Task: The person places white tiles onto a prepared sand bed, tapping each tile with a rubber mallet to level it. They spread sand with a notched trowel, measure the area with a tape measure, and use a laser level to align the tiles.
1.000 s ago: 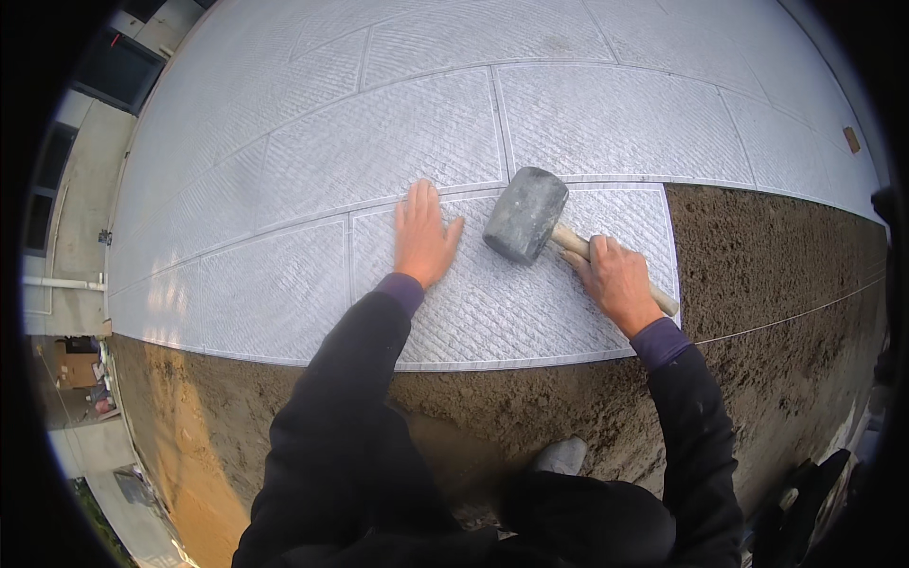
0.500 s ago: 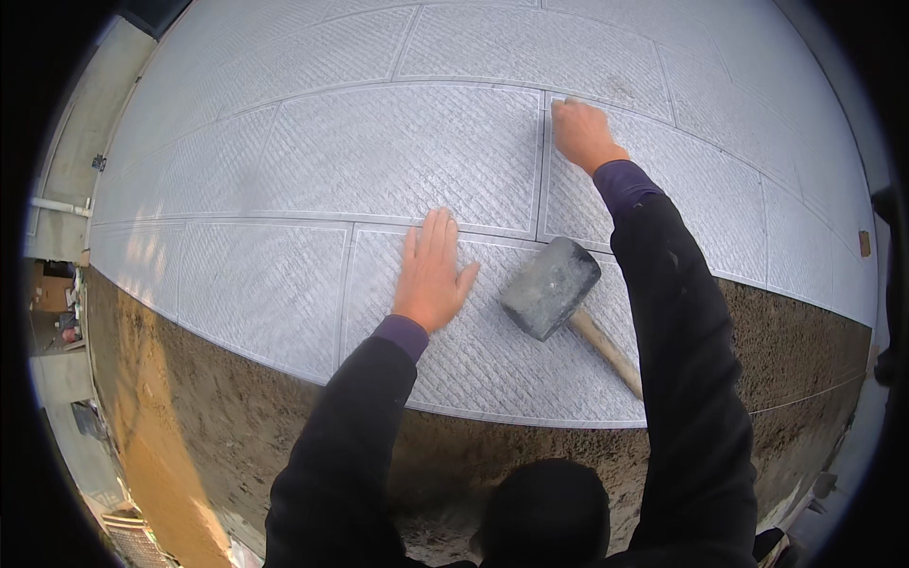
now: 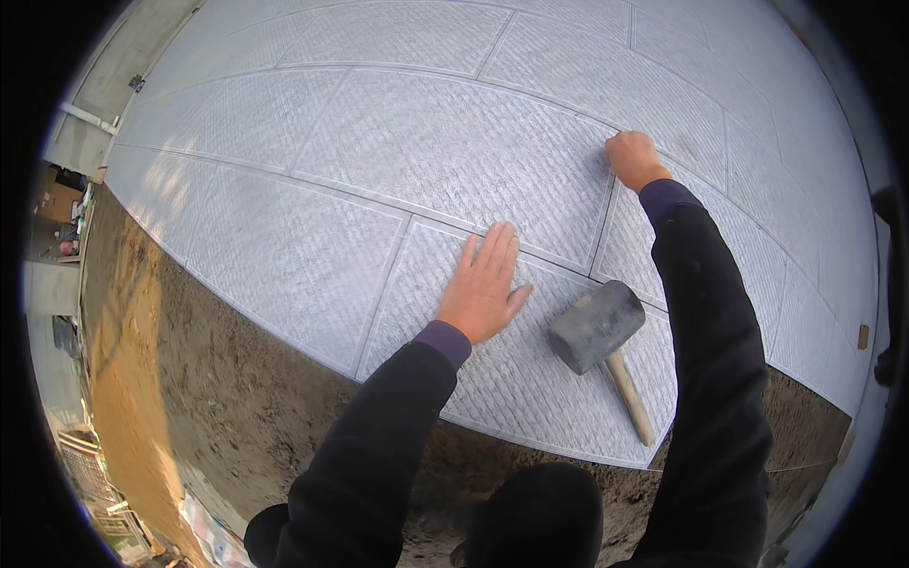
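Note:
My left hand (image 3: pixel 481 289) lies flat and open on a grey ribbed paving slab (image 3: pixel 431 331) in the row nearest me, its fingertips at the joint with the row beyond. Farther out on the right, my right hand (image 3: pixel 636 158) is closed in a fist at the far end of the joint (image 3: pixel 600 227) between two slabs. Whatever its fingers may hold is hidden. Between my arms a mallet with a black head (image 3: pixel 598 327) rests on the near slab, its wooden handle (image 3: pixel 630 398) pointing toward me.
More slabs (image 3: pixel 407 33) spread away in staggered rows. Along their near edge runs a strip of dark, rough bedding (image 3: pixel 256 322), with sunlit sandy ground (image 3: pixel 142 398) at left. A small brown block (image 3: pixel 863 337) sits at the far right. My dark knee (image 3: pixel 540 516) is below.
The view has tilted, so slabs and mallet appear shifted to the right and downward. Both hands stay at nearly the same places on the slabs; the mallet's whole handle now shows.

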Tool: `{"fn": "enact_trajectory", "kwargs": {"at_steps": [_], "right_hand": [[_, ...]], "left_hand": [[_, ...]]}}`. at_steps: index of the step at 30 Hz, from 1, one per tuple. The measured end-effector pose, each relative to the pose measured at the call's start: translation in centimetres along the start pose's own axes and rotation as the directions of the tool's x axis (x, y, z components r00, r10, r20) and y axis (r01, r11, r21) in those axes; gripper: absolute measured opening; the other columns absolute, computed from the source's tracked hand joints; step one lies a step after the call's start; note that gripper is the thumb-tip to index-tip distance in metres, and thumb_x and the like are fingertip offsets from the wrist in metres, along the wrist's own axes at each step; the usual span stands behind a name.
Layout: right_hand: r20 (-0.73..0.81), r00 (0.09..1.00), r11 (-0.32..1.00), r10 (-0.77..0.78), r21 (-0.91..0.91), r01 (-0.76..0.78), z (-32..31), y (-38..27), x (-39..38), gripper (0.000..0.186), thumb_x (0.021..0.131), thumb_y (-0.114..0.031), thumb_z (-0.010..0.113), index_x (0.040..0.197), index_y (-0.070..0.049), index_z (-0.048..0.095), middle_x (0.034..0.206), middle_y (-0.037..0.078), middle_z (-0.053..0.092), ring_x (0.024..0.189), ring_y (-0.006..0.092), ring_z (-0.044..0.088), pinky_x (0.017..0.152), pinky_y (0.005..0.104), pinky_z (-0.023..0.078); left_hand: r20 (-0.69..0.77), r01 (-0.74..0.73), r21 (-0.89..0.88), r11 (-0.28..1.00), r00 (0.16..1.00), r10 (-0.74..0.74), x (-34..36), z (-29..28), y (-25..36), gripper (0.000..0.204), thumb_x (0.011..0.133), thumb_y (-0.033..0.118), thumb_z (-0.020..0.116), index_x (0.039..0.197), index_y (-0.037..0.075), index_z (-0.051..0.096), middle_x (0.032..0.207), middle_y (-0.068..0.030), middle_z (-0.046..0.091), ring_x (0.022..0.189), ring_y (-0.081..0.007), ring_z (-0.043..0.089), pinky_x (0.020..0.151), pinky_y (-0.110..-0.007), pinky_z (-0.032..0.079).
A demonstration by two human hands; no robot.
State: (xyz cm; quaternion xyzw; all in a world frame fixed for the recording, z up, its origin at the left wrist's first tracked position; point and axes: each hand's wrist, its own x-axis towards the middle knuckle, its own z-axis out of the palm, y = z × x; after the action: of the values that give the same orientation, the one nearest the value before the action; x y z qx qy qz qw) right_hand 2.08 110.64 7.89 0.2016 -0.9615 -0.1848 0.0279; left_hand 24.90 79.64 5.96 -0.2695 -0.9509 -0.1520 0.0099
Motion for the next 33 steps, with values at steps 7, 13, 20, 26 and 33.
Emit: {"fn": "enact_trajectory", "kwargs": {"at_steps": [7, 13, 20, 26, 33], "right_hand": [[-0.057, 0.998, 0.998, 0.002, 0.058, 0.002, 0.5, 0.4, -0.4, 0.015, 0.088, -0.011, 0.063, 0.088, -0.006, 0.078, 0.091, 0.017, 0.076, 0.087, 0.0363, 0.076, 0.075, 0.0473, 0.06], [-0.283, 0.949, 0.983, 0.139, 0.155, -0.098, -4.1, 2.6, -0.5, 0.016, 0.09, -0.012, 0.062, 0.084, -0.002, 0.073, 0.088, 0.021, 0.074, 0.083, 0.0396, 0.073, 0.075, 0.0495, 0.058], [-0.206, 0.904, 0.14, 0.374, 0.976, 0.165, -14.7, -7.0, -13.1, 0.027, 0.101, -0.018, 0.064, 0.105, 0.007, 0.077, 0.082, 0.011, 0.075, 0.073, 0.0154, 0.075, 0.064, 0.0271, 0.057], [0.062, 0.916, -0.34, 0.396, 0.937, 0.083, -18.6, -20.0, -28.8, 0.018, 0.103, -0.01, 0.067, 0.102, 0.006, 0.074, 0.088, 0.011, 0.077, 0.073, 0.0149, 0.074, 0.062, 0.0263, 0.058], [0.502, 0.716, -0.583, 0.485, 0.796, -0.163, -16.3, -27.0, -36.8, 0.022, 0.102, -0.016, 0.068, 0.101, 0.004, 0.076, 0.085, 0.009, 0.075, 0.07, 0.0131, 0.071, 0.064, 0.0272, 0.054]], "left_hand": [[-0.001, -0.006, 0.013, 1.0, 1.0, 0.006, -0.1, 0.5, -0.2, 0.075, 0.105, 0.043, 0.055, 0.156, -0.01, 0.037, 0.168, -0.023, 0.03, 0.161, -0.036, 0.019, 0.13, -0.054, 0.016], [-0.005, -0.016, 0.025, 1.0, 1.0, 0.016, 0.2, 0.1, -0.2, 0.075, 0.105, 0.043, 0.055, 0.155, -0.01, 0.037, 0.168, -0.0232, 0.03, 0.161, -0.036, 0.019, 0.13, -0.054, 0.016], [-0.022, -0.009, 0.014, 1.0, 1.0, 0.009, -0.2, 0.5, -0.1, 0.075, 0.105, 0.042, 0.056, 0.156, -0.009, 0.036, 0.169, -0.0237, 0.029, 0.161, -0.0365, 0.019, 0.13, -0.054, 0.015], [-0.027, -0.038, 0.052, 0.998, 0.999, 0.04, 0.1, 1.3, -0.2, 0.075, 0.105, 0.039, 0.057, 0.156, -0.01, 0.034, 0.17, -0.0244, 0.027, 0.161, -0.0383, 0.018, 0.129, -0.056, 0.015], [0.084, -0.197, -0.353, 0.915, 0.967, 0.24, -7.2, -4.3, 4.5, 0.071, 0.104, 0.034, 0.064, 0.156, -0.007, 0.038, 0.159, -0.0284, 0.041, 0.15, -0.0386, 0.039, 0.123, -0.052, 0.03]]}}
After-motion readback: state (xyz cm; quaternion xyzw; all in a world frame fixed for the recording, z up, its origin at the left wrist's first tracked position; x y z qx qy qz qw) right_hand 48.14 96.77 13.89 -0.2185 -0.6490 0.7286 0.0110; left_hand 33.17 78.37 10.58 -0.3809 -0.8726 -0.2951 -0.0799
